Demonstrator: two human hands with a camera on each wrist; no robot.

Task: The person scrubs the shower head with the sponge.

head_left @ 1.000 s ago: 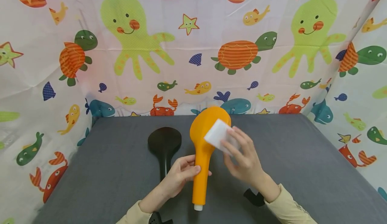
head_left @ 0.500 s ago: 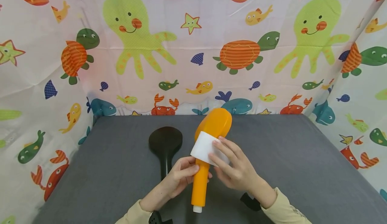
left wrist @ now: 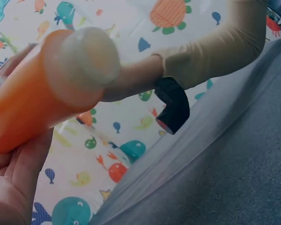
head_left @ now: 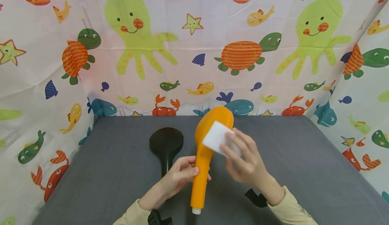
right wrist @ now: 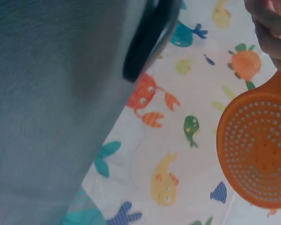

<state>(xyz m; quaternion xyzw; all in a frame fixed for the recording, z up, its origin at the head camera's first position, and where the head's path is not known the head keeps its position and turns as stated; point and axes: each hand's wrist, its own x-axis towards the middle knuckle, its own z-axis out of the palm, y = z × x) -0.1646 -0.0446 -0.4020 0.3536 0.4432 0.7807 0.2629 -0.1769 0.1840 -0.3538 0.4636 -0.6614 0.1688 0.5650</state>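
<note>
In the head view my left hand (head_left: 181, 176) grips the handle of an orange shower head (head_left: 202, 171), which is held up at a slight tilt above the table. A white cap or end shows at the handle's bottom. My right hand (head_left: 244, 157) pinches a white, folded-looking cloth (head_left: 215, 136) against or just before the back of the shower head near its neck; its exact material is unclear from blur. The right wrist view shows the perforated spray face of the shower head (right wrist: 260, 150). In the left wrist view, the handle end (left wrist: 91, 61) is close and blurred.
A dark shower head (head_left: 166, 142) lies on the grey cloth-covered table (head_left: 121, 157), left of the orange one, its handle partly behind my left hand. A printed sea-animal curtain (head_left: 182, 2) stands at the back and both sides. Dark straps (head_left: 256, 198) circle the wrists.
The cloth went down the back of the shower head to its neck, then back up and right toward the head. The shower head's tilt has changed slightly; the left hand keeps its grip.
</note>
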